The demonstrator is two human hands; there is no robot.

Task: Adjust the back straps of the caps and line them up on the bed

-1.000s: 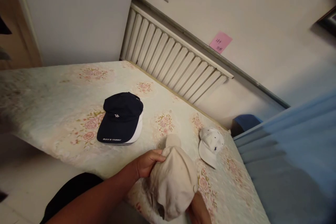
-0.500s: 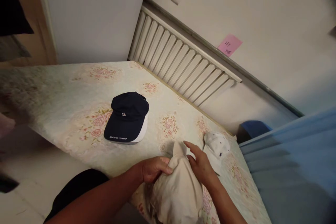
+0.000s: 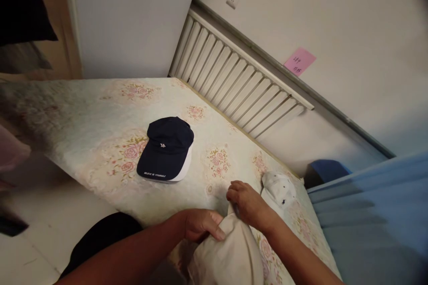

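Observation:
A soft beige cap [image 3: 227,251] is close to me at the bottom of the view, its lower part cut off by the frame. My left hand [image 3: 203,225] grips its left side, thumb lying on top of the cloth. With bent fingers, my right hand [image 3: 245,200] pinches the narrow end that sticks up at the top of the cap. Farther off, a navy cap [image 3: 165,147] with a white edge lies on the flowered bed cover [image 3: 180,98]. To the right of my right hand lies a white cap [image 3: 279,189] with a small dark logo.
A white radiator [image 3: 237,75] runs along the wall behind the bed. A blue curtain [image 3: 374,213] hangs at the right, with a dark blue object [image 3: 329,171] behind its edge. Dark clothing [image 3: 26,9] hangs at the upper left. A black rounded shape [image 3: 103,236] sits below my left forearm.
My right hand has closed from spread fingers onto the tip of the beige cap. My left hand keeps its grip. The view has shifted slightly, moving the scene to the right.

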